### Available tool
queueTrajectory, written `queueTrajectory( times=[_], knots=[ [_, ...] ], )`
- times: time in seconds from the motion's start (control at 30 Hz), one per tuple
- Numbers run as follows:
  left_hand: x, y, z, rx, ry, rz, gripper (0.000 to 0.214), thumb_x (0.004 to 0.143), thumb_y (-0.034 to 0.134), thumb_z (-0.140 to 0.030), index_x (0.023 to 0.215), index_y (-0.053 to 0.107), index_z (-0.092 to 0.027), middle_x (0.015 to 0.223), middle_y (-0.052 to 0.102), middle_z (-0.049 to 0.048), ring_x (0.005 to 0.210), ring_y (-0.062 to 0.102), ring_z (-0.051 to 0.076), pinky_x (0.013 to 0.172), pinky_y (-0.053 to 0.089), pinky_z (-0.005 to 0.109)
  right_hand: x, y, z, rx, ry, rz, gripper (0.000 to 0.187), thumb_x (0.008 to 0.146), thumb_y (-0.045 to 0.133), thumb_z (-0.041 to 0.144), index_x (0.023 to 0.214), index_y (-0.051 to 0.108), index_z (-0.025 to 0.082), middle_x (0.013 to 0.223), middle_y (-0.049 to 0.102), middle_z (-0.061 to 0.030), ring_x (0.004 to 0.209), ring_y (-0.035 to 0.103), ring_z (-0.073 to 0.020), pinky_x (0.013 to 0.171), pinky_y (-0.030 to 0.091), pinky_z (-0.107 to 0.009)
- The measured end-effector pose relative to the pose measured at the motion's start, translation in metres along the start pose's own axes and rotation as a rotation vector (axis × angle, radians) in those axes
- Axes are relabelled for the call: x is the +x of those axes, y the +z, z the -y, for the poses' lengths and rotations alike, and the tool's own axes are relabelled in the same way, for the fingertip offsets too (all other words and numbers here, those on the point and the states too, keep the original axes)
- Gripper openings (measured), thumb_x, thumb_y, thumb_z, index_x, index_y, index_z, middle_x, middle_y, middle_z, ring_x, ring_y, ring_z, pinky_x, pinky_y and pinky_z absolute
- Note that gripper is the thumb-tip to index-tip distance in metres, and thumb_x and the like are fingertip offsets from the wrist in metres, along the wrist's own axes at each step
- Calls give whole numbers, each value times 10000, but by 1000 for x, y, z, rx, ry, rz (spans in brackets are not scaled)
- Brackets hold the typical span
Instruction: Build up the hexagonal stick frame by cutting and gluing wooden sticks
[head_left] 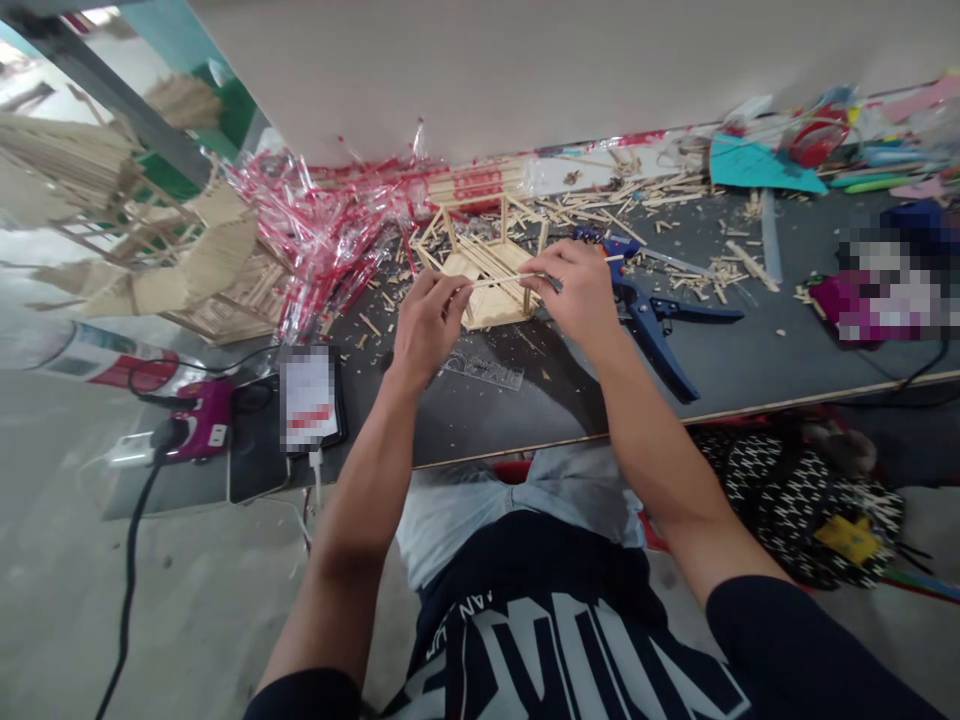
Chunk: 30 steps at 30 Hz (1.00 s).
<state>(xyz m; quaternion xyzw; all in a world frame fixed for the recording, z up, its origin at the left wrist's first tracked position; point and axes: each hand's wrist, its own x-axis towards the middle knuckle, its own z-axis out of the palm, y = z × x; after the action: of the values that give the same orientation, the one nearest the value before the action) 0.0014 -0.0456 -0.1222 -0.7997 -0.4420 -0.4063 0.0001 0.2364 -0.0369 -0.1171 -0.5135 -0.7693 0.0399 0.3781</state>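
My left hand is closed in a pinch on one end of a thin pale wooden stick. My right hand has its thumb and fingers closed on the same stick further right. Just behind and beneath the stick stands a small wooden frame, with a flat many-sided base and short upright posts; my fingers hide part of it. A short pale stick end shows beyond my right knuckles. Right of that hand lie a blue hand cutter and a blue tool, partly covered.
Red and clear plastic wrappers pile up behind left. Wood offcuts litter the back. A clear plastic piece lies in front of the frame. At left are a phone, a purple power adapter and a large wooden model.
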Motion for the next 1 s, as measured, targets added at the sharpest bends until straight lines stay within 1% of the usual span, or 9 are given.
queueTrajectory(
  times=[0.4, 0.5, 0.63, 0.7, 0.8, 0.83, 0.9, 0.93, 1.0],
  knots=[
    [-4, 1, 2, -83, -31, 10, 189, 1015, 620, -268, 1170, 710, -209, 945, 684, 48, 767, 627, 130, 727, 545, 262, -2, -4, -2, -23, -34, 21, 204, 1007, 617, 330, 1091, 795, 275, 984, 727, -60, 1001, 663, -264, 941, 478, -436],
    [-4, 4, 3, -183, -83, -9, 230, 982, 670, -273, 1203, 701, -220, 953, 690, 35, 710, 612, 103, 673, 525, 232, -5, -7, -1, -4, -64, 10, 220, 1008, 615, 343, 1112, 796, 275, 983, 757, -65, 1005, 689, -268, 939, 512, -442],
    [-3, 5, 6, -387, -228, -67, 299, 950, 692, -305, 1244, 670, -250, 941, 691, 17, 617, 567, 86, 551, 462, 216, -13, -16, 4, 51, -49, 26, 267, 1019, 585, 366, 1175, 782, 277, 1072, 803, -77, 983, 721, -262, 919, 534, -424],
    [-2, 1, 6, -442, -277, -131, 191, 969, 652, -317, 1143, 691, -247, 916, 686, 14, 577, 549, 81, 518, 437, 221, -17, -20, 6, 96, -22, 98, 260, 1010, 590, 374, 1135, 793, 270, 1063, 816, -69, 910, 734, -242, 848, 540, -388],
    [1, -11, 2, -377, -245, -197, 136, 963, 648, -327, 891, 688, -219, 819, 661, 10, 586, 549, 87, 536, 432, 229, -19, -24, 6, 156, -28, 324, 197, 957, 655, 346, 973, 818, 236, 910, 815, -55, 781, 722, -207, 761, 518, -345],
    [1, -17, -1, -341, -213, -183, 177, 952, 659, -328, 820, 670, -212, 777, 648, 7, 591, 545, 90, 547, 433, 232, -18, -24, 6, 154, -40, 413, 173, 937, 676, 323, 920, 818, 225, 868, 805, -53, 762, 713, -201, 756, 509, -340],
    [2, -27, -6, -308, -152, -67, 241, 937, 670, -328, 732, 641, -204, 697, 629, -2, 580, 529, 94, 559, 433, 236, -17, -25, 4, 114, -57, 556, 134, 900, 707, 274, 848, 811, 209, 845, 784, -59, 751, 692, -194, 758, 495, -339],
    [1, -31, -8, -313, -132, 36, 251, 931, 671, -332, 718, 646, -203, 677, 633, -5, 573, 526, 94, 564, 433, 238, -16, -25, 3, 86, -57, 603, 118, 887, 715, 254, 835, 809, 203, 852, 775, -64, 752, 681, -193, 760, 490, -341],
    [0, -37, -8, -342, -105, 330, 213, 904, 696, -349, 750, 694, -202, 690, 673, -4, 585, 553, 98, 586, 443, 241, -15, -25, 2, 44, -38, 643, 89, 869, 726, 230, 849, 807, 197, 865, 756, -71, 761, 664, -195, 760, 483, -347]
  ],
)
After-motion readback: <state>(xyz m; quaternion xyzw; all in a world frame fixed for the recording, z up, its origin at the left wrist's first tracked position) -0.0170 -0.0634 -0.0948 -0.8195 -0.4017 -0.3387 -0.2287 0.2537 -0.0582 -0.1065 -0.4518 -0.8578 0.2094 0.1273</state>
